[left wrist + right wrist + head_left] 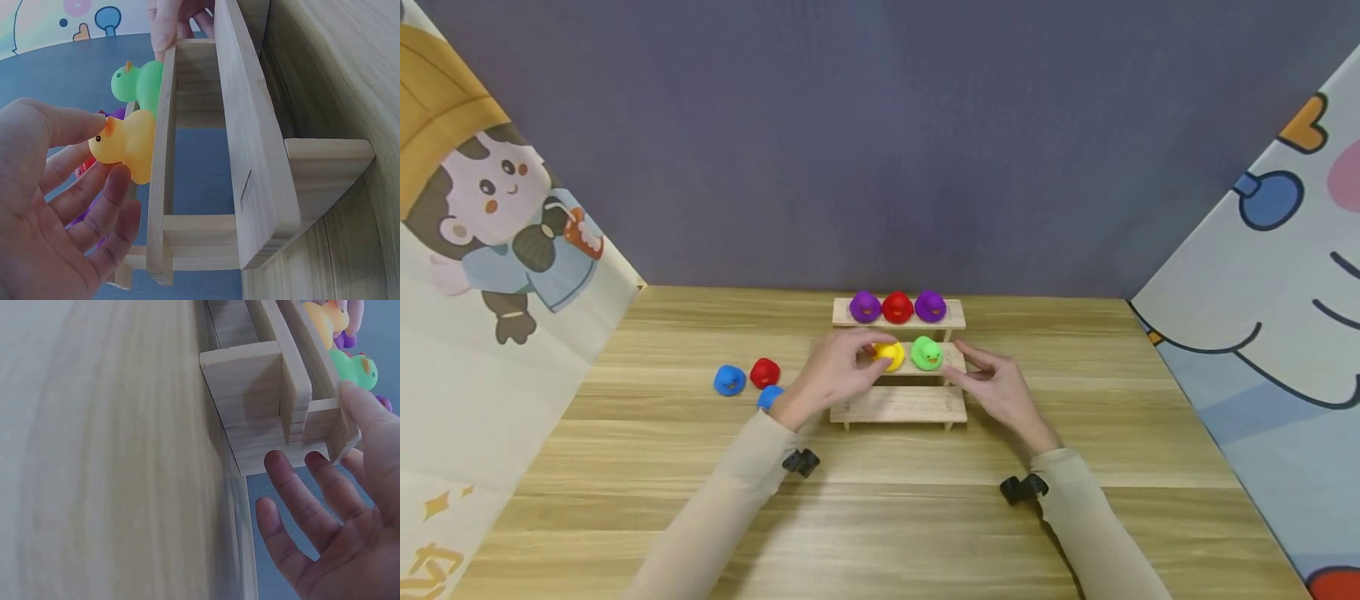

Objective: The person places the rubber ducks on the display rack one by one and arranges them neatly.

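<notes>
A yellow rubber duck (891,356) stands on the middle tier of a three-tier wooden rack (898,405). My left hand (842,371) pinches it between thumb and fingers, seen close up in the left wrist view. Right beside it on that tier is a green rubber duck (927,353), untouched. At the right end of the middle tier, my right hand (1000,387) grips the board with thumb and index finger, while its other fingers (300,500) spread loosely below. On the top tier sit a red duck (898,307) and two purple ducks (865,307), one on each side of it.
Left of the rack, a red duck (765,373) and a blue duck (729,381) lie on the wooden table (895,533). Another blue duck (769,397) is partly hidden by my left wrist. A dark panel (880,167) rises behind the table, with printed panels at both sides.
</notes>
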### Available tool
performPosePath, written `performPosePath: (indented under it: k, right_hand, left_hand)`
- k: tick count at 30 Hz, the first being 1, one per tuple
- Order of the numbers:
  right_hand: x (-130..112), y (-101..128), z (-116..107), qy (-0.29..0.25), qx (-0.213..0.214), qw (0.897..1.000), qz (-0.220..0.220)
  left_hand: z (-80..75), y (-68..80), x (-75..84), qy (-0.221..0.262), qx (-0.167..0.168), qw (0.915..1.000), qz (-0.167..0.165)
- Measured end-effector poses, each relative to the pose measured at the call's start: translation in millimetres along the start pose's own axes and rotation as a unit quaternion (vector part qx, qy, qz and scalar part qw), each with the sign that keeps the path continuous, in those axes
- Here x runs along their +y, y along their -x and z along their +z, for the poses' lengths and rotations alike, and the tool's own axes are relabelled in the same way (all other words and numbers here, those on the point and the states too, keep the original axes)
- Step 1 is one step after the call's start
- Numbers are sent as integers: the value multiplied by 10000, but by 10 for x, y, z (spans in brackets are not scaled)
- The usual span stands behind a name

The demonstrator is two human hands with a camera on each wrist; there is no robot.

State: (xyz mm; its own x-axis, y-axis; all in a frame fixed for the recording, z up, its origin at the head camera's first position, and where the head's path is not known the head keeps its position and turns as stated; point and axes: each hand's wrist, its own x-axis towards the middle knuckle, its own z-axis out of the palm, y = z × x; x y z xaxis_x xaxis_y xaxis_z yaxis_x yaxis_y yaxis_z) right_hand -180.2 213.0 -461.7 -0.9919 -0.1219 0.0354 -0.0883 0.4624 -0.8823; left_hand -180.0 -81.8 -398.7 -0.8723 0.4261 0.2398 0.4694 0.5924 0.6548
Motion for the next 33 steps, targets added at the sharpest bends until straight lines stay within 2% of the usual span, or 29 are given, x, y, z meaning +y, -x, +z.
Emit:
performPosePath:
  k: [11, 17, 33]
  right_hand:
    - [8, -4, -1, -76, 13, 10000, 37]
    - [5, 0, -3, -36, 8, 10000, 10]
    - [-4, 0, 0, -112, -30, 9999, -10]
  left_hand:
    - [90, -92, 17, -6, -23, 10000, -14]
    - [124, -122, 35, -68, 4, 9999, 89]
    - [125, -128, 28, -148, -7, 9998, 158]
